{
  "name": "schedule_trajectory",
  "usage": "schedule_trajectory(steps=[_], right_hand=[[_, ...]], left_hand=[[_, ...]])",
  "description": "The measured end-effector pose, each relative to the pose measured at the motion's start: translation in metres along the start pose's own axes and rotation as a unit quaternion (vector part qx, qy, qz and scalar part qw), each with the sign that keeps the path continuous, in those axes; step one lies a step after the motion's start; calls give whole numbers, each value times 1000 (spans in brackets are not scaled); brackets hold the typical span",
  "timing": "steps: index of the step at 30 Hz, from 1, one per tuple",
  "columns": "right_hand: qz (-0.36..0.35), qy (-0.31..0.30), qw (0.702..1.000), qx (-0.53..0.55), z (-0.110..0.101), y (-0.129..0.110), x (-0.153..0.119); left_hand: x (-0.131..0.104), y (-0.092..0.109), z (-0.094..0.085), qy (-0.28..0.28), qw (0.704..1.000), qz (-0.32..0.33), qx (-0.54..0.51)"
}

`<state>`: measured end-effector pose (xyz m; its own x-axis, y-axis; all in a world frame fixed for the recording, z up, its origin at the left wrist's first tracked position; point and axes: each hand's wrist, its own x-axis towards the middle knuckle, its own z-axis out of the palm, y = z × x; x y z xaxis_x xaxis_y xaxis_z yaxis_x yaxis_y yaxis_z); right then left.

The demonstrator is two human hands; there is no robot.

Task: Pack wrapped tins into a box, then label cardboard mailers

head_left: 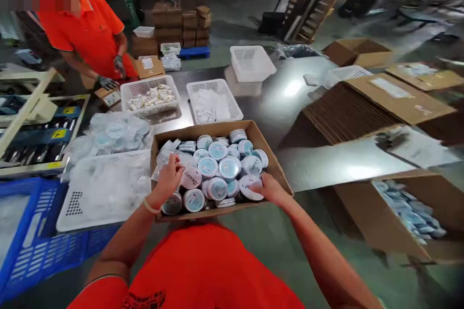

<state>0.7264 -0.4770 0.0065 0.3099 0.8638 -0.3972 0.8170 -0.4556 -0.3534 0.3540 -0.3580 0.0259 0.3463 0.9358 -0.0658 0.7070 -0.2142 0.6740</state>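
A cardboard box (270, 154) in front of me is full of round flat containers (229, 167) with white and pale-blue faces, some printed with lettering. My left hand (167, 181) is over the box's left side, fingers pinched at a crumpled clear plastic bag (185, 158). Just beside those fingers lies a white lettered disc (191, 177). At the near right corner, my right hand (271, 189) grips the edge of a white round container (250, 188), thumb and fingers partly hidden.
Clear bags fill a white basket (67, 210) at left, next to a blue crate (39, 251). Behind the box are baskets of small bottles (154, 98) and white pieces (206, 106). Flattened cartons (395, 99) and an open carton (377, 222) stand right. A gloved co-worker (92, 34) is at left.
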Motion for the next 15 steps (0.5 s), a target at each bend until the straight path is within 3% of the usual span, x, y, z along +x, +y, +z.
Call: schedule_trajectory(steps=[2, 4, 6, 8, 10, 12, 15], right_hand=[[29, 10, 999, -25, 15, -5, 0], [32, -5, 999, -26, 16, -10, 1], [-3, -26, 1000, 5, 6, -21, 1], [-86, -21, 990, 110, -6, -42, -3], [-185, -12, 942, 279, -14, -73, -11], [-262, -19, 862, 434, -13, -111, -19], [-320, -44, 769, 552, 5, -167, -25]], left_hand=[[-2, 5, -8, 29, 999, 12, 36], [-6, 8, -18, 52, 996, 18, 66], [-10, 11, -28, 67, 992, 24, 102], [-15, 14, -36, 64, 989, 21, 132], [-20, 16, -40, 43, 987, 26, 150], [-23, 17, -41, 17, 988, 40, 150], [-25, 16, -32, 15, 993, 44, 111]])
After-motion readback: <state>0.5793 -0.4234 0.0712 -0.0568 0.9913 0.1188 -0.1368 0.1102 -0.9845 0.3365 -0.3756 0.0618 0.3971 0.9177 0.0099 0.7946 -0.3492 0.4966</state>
